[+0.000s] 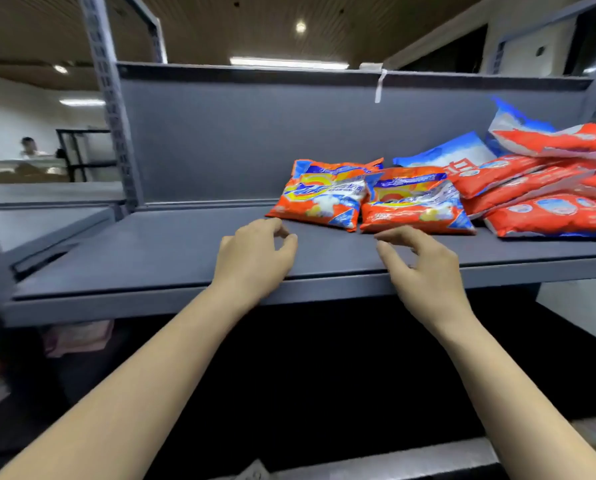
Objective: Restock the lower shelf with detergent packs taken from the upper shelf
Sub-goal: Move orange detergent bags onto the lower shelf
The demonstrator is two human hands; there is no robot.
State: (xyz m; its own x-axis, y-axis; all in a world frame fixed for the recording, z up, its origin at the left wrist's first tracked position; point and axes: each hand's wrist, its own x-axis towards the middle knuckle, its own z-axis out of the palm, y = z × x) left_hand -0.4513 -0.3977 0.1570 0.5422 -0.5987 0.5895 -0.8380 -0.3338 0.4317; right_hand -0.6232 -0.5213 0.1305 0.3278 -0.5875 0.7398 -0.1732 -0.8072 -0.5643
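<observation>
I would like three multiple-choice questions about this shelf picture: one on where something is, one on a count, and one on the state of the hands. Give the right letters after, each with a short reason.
1. Where does the pile of red packs lie on the upper shelf?
A. right end
B. left end
C. hanging off the front edge

2. How many orange packs lie side by side just beyond the hands?
A. one
B. two
C. five

3. What do the hands hold?
A. one pack each
B. one pack together
C. nothing

Answers:
1. A, the pile fills the right end while the left part is bare.
2. B, a left orange pack and a right orange pack.
3. C, left hand and right hand reach with loosely curled fingers, short of the packs.
</observation>
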